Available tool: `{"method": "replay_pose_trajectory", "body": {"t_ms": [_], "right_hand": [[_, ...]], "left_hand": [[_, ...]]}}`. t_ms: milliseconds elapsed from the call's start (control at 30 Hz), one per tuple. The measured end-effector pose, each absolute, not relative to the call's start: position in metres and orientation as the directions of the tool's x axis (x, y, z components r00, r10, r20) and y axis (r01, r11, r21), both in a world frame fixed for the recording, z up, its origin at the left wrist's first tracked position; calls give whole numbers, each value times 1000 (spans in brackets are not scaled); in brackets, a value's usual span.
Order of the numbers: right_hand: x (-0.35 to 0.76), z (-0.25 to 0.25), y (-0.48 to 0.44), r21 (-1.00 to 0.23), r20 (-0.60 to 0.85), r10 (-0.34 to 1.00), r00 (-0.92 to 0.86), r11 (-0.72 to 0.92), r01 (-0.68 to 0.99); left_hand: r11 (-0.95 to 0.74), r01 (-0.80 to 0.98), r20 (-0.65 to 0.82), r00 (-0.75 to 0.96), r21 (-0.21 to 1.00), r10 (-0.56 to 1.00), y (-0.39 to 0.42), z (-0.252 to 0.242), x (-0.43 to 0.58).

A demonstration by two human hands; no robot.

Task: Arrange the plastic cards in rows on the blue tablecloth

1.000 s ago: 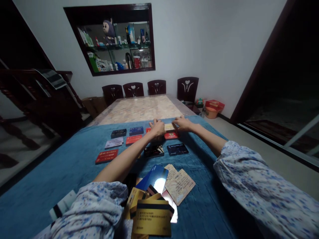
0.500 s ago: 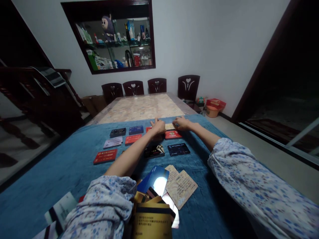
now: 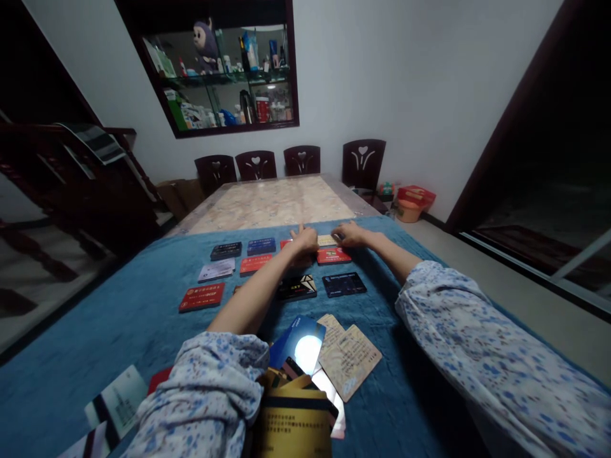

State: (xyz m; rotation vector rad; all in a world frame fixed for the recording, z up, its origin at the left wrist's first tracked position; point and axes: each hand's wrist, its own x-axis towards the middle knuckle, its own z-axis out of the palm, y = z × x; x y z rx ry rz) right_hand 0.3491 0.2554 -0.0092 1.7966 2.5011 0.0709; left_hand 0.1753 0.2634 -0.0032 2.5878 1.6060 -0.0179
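Observation:
At the far row of cards, a cream card lies between my two hands. My left hand is at its left edge, with some fingers stretched out and the thumb side hidden. My right hand has its fingers curled in at the card's right edge, gripping it. Just nearer lies a red card stack. Another red card is partly covered by my left hand. Below my left forearm, a black card stack with a diamond pattern shows, and a dark blue card lies to its right.
Left of my arm are black, blue, red and pale lilac card stacks, and another red stack. Loose gold cards, a shiny blue card and beige cards lie close to me on the blue cloth.
The view has tilted slightly down. Both hands stay at the cream card, with only a slight shift of the fingers.

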Motion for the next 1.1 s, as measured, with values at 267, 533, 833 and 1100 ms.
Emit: {"method": "replay_pose_trajectory", "body": {"t_ms": [267, 533, 833, 1100], "right_hand": [[351, -10, 259, 65, -13, 948, -318, 318, 946], [347, -12, 260, 12, -8, 950, -311, 311, 950], [357, -16, 264, -57, 23, 959, -281, 282, 958], [359, -14, 263, -69, 17, 958, -285, 285, 956]], "left_hand": [[-449, 889, -59, 455, 84, 889, 265, -4, 174], [-444, 891, -46, 449, 98, 892, 261, -4, 171], [-429, 897, -30, 434, 111, 900, 264, -6, 172], [-462, 878, -26, 468, 124, 883, 258, -2, 166]]}}
